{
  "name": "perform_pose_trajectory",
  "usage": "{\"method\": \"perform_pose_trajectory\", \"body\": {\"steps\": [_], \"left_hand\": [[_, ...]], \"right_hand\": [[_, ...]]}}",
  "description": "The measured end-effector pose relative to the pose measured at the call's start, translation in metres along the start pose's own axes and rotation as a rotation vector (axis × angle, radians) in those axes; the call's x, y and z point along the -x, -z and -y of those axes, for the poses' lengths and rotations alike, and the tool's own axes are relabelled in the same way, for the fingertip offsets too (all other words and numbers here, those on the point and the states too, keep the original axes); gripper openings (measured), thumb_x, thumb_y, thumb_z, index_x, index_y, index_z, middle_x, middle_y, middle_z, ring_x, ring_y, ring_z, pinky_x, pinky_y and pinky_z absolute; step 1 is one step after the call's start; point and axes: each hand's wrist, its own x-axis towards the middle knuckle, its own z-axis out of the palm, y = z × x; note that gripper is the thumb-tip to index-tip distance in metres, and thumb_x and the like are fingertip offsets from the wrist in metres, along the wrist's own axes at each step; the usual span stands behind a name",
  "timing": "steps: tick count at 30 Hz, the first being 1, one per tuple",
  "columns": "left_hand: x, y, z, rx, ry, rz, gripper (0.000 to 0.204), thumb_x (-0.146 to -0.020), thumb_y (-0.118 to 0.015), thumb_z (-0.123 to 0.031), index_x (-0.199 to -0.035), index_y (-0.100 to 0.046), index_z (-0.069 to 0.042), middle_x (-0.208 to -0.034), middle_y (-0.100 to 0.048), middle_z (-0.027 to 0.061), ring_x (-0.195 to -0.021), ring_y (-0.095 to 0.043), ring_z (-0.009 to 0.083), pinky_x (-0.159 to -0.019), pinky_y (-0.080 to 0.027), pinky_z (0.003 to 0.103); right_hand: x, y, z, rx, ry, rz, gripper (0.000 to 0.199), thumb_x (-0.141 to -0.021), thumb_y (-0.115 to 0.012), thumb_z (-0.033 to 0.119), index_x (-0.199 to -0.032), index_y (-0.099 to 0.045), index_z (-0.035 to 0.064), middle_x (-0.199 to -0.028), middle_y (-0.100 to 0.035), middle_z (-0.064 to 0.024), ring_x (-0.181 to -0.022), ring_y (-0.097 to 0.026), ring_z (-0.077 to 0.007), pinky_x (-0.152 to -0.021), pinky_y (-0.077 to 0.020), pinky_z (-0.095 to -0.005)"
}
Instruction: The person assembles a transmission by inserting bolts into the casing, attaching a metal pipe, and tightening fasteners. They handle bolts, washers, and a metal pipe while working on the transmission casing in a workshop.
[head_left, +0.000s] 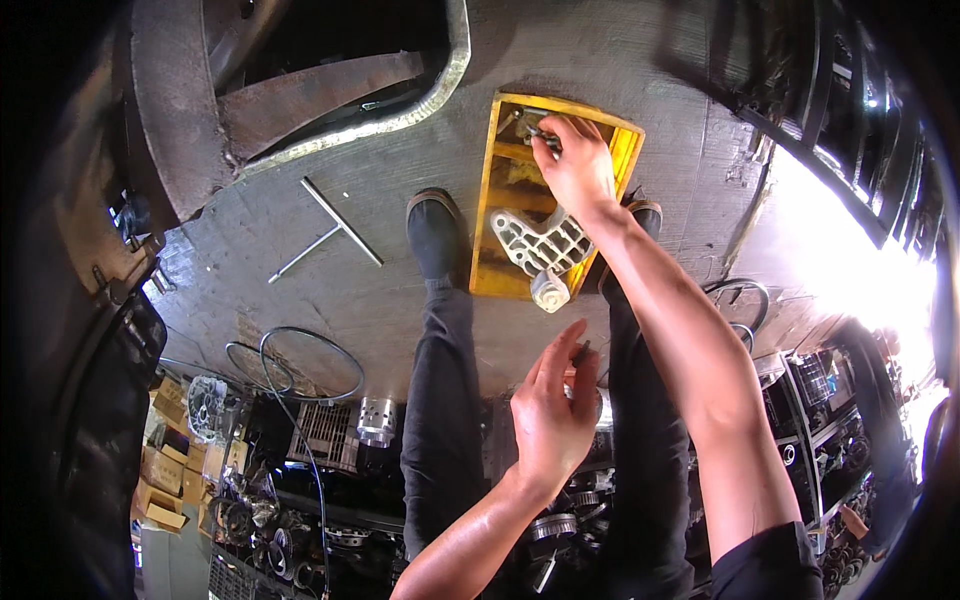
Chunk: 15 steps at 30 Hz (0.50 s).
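My right hand [580,168] reaches into the far end of a yellow tray [487,170]. Its fingers are pinched on a small dark metal piece [545,137] that looks like a bolt. Closer to me, my left hand [553,412] is raised between my legs, its thumb and fingers curled round a short dark piece [581,352], possibly another bolt. A silver cast metal bracket [540,243] with ribbed pockets and a round boss lies across the tray's near part. The tray has compartments; my right hand partly hides the farthest one.
A T-shaped metal bar [338,225] lies on the grey surface left of my shoe [434,235]. A thin black hose [310,362] loops nearby, beside a silver cylinder [376,421]. A rusty metal frame [180,110] stands at far left. Another person's hand [853,521] shows at right.
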Motion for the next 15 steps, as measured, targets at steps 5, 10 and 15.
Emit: {"method": "perform_pose_trajectory", "body": {"steps": [5, 10, 15], "left_hand": [[-0.001, -0.003, 0.006, 0.010, 0.001, 0.009, 0.035, -0.097, -0.065, -0.004, -0.132, -0.061, -0.001, -0.094, -0.074, 0.0135, -0.080, -0.074, 0.0189, -0.074, -0.058, 0.032], [-0.003, -0.008, 0.015, 0.102, -0.001, -0.056, 0.038, -0.098, -0.065, -0.003, -0.135, -0.060, -0.007, -0.092, -0.070, 0.0169, -0.074, -0.068, 0.0208, -0.069, -0.056, 0.033], [0.017, 0.017, 0.009, 0.163, -0.012, -0.014, 0.031, -0.101, -0.060, -0.001, -0.131, -0.063, -0.006, -0.097, -0.071, 0.0091, -0.075, -0.067, 0.0117, -0.070, -0.057, 0.027]], "right_hand": [[0.032, 0.048, 0.015, -0.365, -0.350, 0.188, 0.019, -0.092, -0.077, 0.014, -0.107, -0.072, 0.0042, -0.085, -0.074, -0.0039, -0.075, -0.066, -0.0050, -0.065, -0.0552, -0.0245], [0.061, 0.109, 0.035, -0.765, -0.706, 0.336, 0.020, -0.092, -0.076, 0.010, -0.108, -0.068, 0.0004, -0.094, -0.075, -0.0034, -0.086, -0.067, -0.0051, -0.076, -0.0538, -0.0237], [0.093, 0.196, 0.082, -0.891, -0.800, 0.366, 0.017, -0.091, -0.074, 0.002, -0.106, -0.065, 0.0016, -0.085, -0.065, 0.0008, -0.074, -0.058, -0.0046, -0.067, -0.0479, -0.0206]]}}
